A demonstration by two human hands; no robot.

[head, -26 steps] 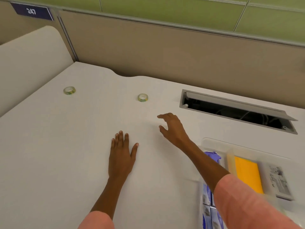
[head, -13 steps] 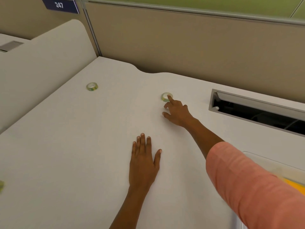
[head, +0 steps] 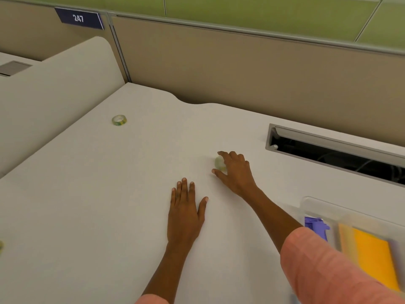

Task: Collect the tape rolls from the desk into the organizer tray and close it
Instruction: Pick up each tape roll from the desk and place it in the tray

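Observation:
My right hand (head: pixel 235 172) grips a small clear tape roll (head: pixel 219 162) between thumb and fingers, just above the white desk (head: pixel 109 205) near its middle. Flat on the desk, palm down and fingers spread, lies my left hand (head: pixel 185 212) with nothing in it. A second tape roll with a green-yellow core (head: pixel 119 120) lies on the desk at the far left. A sliver of a third roll (head: pixel 1 245) shows at the left frame edge. The clear organizer tray (head: pixel 315 205) stands open at the right, partly hidden by my pink sleeve.
The tray holds a purple item (head: pixel 316 227) and a yellow pad (head: pixel 372 257). An open cable slot (head: pixel 333 150) cuts into the desk at the back right. A beige partition (head: pixel 241 69) walls off the back, and a rounded divider (head: pixel 54 84) the left.
My right hand reached out to the nearer tape roll, closed on it and has drawn it back towards me. The left hand stayed flat on the desk.

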